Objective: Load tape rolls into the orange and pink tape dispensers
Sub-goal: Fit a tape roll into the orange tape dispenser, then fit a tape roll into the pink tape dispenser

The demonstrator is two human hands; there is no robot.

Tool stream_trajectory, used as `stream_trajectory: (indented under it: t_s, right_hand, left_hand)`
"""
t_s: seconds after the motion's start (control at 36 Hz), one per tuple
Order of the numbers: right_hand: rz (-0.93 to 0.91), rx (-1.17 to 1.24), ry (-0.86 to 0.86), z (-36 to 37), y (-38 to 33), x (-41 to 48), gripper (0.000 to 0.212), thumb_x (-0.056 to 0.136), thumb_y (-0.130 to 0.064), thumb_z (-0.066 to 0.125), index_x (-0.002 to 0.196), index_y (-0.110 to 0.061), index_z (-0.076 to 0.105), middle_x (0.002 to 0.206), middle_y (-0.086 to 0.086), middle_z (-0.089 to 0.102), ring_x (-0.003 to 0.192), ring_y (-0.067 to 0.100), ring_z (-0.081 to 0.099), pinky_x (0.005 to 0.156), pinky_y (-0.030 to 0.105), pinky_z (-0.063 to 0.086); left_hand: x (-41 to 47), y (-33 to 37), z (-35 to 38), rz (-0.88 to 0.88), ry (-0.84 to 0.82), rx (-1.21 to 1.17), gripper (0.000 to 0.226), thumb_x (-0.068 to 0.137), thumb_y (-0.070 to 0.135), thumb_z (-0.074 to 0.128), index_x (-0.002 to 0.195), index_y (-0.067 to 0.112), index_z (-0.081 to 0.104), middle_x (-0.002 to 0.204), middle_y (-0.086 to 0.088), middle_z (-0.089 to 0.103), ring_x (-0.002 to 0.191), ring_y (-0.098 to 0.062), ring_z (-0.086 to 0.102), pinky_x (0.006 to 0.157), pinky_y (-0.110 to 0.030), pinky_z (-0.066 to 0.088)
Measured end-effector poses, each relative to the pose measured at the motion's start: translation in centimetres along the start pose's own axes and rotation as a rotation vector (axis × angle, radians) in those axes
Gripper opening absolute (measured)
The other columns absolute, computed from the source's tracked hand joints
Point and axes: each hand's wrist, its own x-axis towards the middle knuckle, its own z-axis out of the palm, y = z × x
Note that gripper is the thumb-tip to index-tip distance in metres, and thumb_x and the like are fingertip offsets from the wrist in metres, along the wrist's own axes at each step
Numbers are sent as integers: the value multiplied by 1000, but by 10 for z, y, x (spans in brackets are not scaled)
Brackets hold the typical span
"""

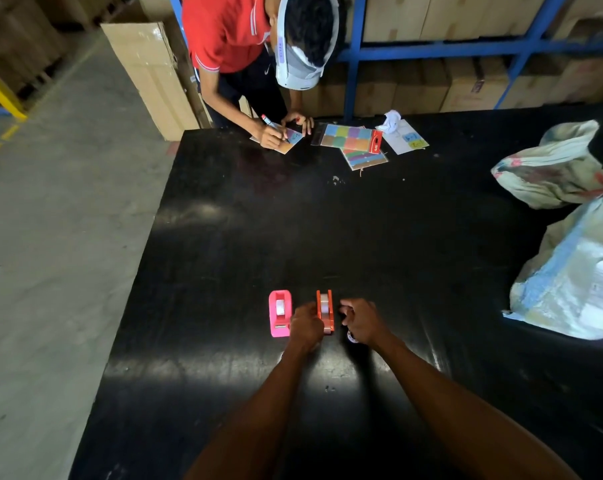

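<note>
Tabletop first: a broad, glossy black work table (379, 230) fills the view, with two bulging pale woven sacks (570, 237) slumped at its right edge, well apart from the job. At the far edge, another person in a red shirt (231, 32) leans over coloured sticker sheets (352, 138), writing, so the near side is left free for loading. Now the small stuff, side by side close to the wearer: the pink plastic tape dispenser (279, 313) stands alone with a pale roll seated in its well, looking loaded. Just beside it, the orange plastic tape dispenser (325, 311) is steadied by the left hand (306, 325), fingers curled closed against its side, likely to stop it sliding. A whitish tape roll (324, 304) sits in its slot. The right hand (360, 320) hovers just right of it, fingers pinched together, probably on the tape end; what it holds I can't tell.
</note>
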Motion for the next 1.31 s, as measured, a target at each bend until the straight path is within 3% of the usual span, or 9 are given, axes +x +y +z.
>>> stream_trajectory:
  t_s: [0.25,0.36,0.5,0.58,0.67,0.78,0.94,1.17,1.31]
  right_hand:
    - [-10,36,11,-2,-7,-5,25,100,-4,46,109,2,69,97,21,74,92,35,70,87,44,55]
    - [-8,17,14,-1,-11,-9,26,100,-6,45,92,1,69,88,20,73,86,37,70,79,41,53]
    - [-9,11,28,0,-14,-11,24,100,-7,46,89,-9,67,85,14,69,89,32,69,73,26,44]
    - [-27,16,43,0,-16,-11,28,98,-3,42,100,0,70,91,18,74,86,34,70,79,37,55]
    - [-33,6,81,2,-17,-12,32,98,-3,42,118,-1,67,105,18,74,92,32,71,86,36,55]
    - [-71,9,158,3,-21,-13,28,98,-4,43,115,-2,67,105,18,73,91,33,71,85,39,55]
    - [-164,-30,241,11,-36,-11,12,89,-2,57,93,-3,68,92,17,73,87,33,68,70,27,42]
    - [-301,-114,194,24,-66,1,14,90,-2,54,92,-2,68,92,17,71,89,33,66,82,42,51]
    - [-353,-240,51,35,-78,12,14,93,-12,59,103,-9,69,103,12,72,98,29,67,85,40,52]
  left_hand:
    - [-1,-2,-6,26,-63,-14,25,85,-4,60,104,2,73,98,-23,75,91,-35,73,80,-39,58]
    - [-2,-1,-9,46,-52,-27,27,79,1,56,99,-7,72,98,-31,73,92,-43,70,85,-52,57]
    - [0,-1,-11,29,-43,-37,28,84,-8,51,102,-5,72,101,-28,73,95,-40,70,88,-51,57]
    - [-1,-1,-17,50,-35,-31,27,85,-2,50,101,-2,72,101,-25,74,94,-38,71,87,-48,58]
    - [-4,-1,-25,76,-33,-53,29,84,8,59,109,4,71,106,-17,75,98,-28,72,89,-38,58]
    - [-1,-5,-37,115,49,-60,28,89,-1,56,114,2,68,113,-14,73,98,-15,67,85,-18,49]
    - [-1,-13,-64,178,170,-60,28,87,-4,57,110,6,71,111,-12,73,101,-24,71,92,-33,56]
    - [3,-36,-107,204,259,-39,35,82,-6,62,117,2,65,110,-17,72,94,-23,70,83,-28,55]
    - [9,-51,-125,132,71,134,65,79,-9,64,140,8,46,133,-16,57,85,-24,62,81,-38,56]
